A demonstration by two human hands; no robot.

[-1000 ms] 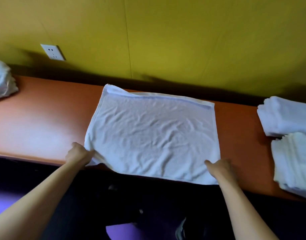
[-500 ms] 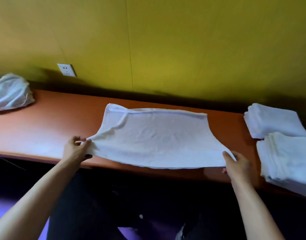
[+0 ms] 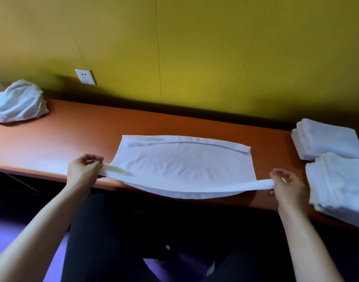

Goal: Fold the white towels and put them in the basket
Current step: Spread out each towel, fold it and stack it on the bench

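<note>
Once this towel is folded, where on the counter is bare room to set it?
Widest bare stretch of counter: between the crumpled towel pile at left and the held towel. A narrower strip lies between that towel and the folded stacks at right. The right end is crowded. No basket shows.

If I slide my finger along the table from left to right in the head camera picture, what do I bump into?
Crumpled towels → left hand → spread towel → right hand → folded towel stacks.

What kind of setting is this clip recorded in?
Probably a laundry or housekeeping work area: a long orange counter against a yellow wall, stacks of folded white towels at right, an unfolded pile at left.
</note>
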